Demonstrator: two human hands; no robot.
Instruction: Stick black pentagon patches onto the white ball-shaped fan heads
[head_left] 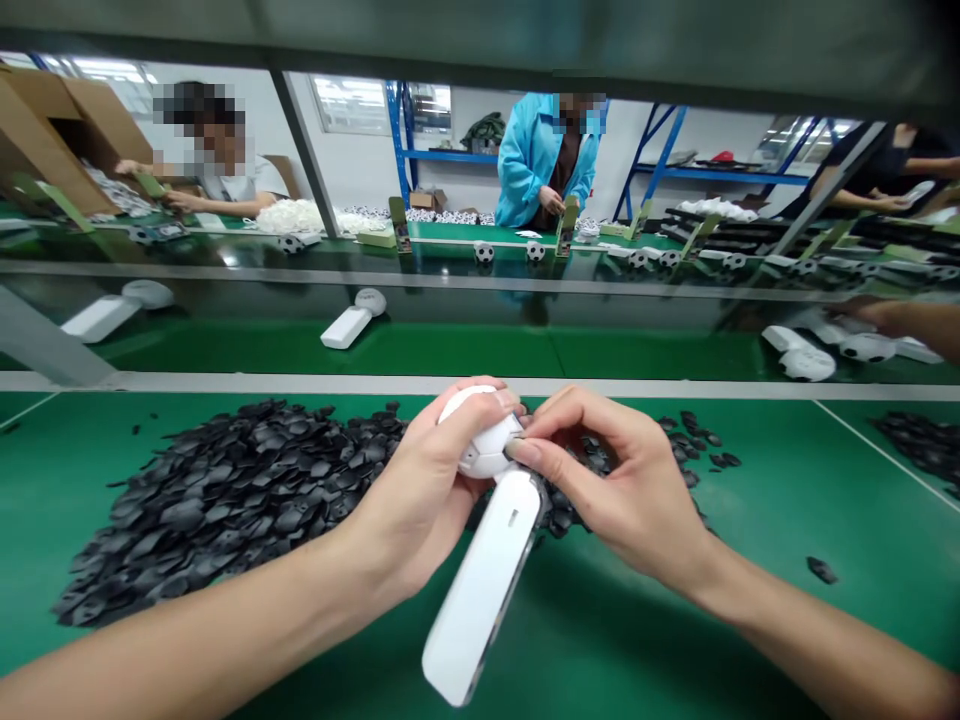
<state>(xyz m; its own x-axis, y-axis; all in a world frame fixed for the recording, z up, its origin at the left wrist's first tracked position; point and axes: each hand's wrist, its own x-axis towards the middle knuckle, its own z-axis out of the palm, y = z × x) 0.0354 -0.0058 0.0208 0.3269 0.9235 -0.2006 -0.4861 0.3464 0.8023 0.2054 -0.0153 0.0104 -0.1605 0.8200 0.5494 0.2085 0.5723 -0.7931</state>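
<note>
A white device [484,590] with a round head and a long flat handle is held over the green table, its handle pointing down toward me. Wrapped round the head is my left hand [439,470], the thumb lying across its top. The thumb and forefinger of my right hand [607,470] are pinched at the head's right side, over a small dark piece [510,452] mostly hidden by the fingertips. A large pile of black plates [247,500] lies to the left and reaches behind both hands.
Beyond a pale rail [300,384], a green belt [450,345] carries more white devices [352,322]. Loose black pieces [822,570] lie at right. Several people are across the line, one in a blue jacket [525,160]; another person's arm [911,322] reaches in at right.
</note>
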